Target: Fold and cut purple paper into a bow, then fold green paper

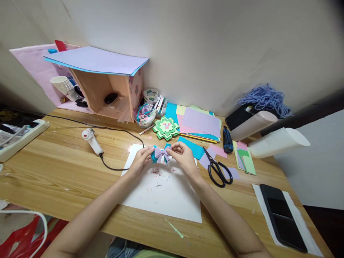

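Note:
Over a marked white sheet of paper (pixel 172 197), both hands hold a paper bow (pixel 162 154) with lilac loops on top of blue-green ones. The fingers of my left hand (pixel 142 157) pinch its left side. On the right side, the thumb and fingers of my right hand (pixel 184 156) close on the lilac loop. Just beyond the bow lies a layered green paper flower (pixel 166 128) with a pink centre. Black-handled scissors (pixel 217 167) rest to the right of my right hand, partly on lilac paper scraps.
A hot glue gun (pixel 92 141) with a black cord lies at left. Behind stand a cardboard box (pixel 107 89) with a lilac roof and a tub of markers (pixel 159 105). Coloured paper sheets (pixel 201 122), a utility knife (pixel 227 139), paper rolls (pixel 278 142) and a phone (pixel 281 215) occupy the right.

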Action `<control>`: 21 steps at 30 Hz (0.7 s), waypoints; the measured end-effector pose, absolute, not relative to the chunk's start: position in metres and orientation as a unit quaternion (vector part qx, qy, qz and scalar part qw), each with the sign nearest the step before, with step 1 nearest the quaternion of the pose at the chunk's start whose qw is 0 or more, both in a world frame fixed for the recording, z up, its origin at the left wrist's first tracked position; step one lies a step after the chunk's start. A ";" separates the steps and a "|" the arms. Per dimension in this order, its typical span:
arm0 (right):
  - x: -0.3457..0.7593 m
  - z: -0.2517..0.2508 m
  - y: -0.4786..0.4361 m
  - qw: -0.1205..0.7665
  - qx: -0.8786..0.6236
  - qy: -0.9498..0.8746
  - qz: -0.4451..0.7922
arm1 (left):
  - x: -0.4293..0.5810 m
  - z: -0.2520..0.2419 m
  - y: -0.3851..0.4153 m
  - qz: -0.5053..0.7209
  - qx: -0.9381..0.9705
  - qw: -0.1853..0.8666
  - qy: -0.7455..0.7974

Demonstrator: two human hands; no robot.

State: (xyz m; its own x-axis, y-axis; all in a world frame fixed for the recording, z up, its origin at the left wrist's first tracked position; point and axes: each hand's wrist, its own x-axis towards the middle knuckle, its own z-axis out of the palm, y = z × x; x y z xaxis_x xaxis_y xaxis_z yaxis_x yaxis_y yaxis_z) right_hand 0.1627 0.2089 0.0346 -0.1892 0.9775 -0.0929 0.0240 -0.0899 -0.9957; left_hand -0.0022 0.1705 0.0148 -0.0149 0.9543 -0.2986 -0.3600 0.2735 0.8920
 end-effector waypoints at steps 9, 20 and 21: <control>0.157 0.036 0.202 0.429 -0.477 -0.544 0.541 | 0.005 0.016 0.168 0.530 0.345 0.573 0.521; 0.154 0.041 0.189 0.420 -0.477 -0.597 0.489 | 0.005 0.016 0.165 0.540 0.391 0.493 0.559; 0.154 0.042 0.188 0.420 -0.475 -0.605 0.481 | 0.005 0.016 0.165 0.542 0.394 0.488 0.559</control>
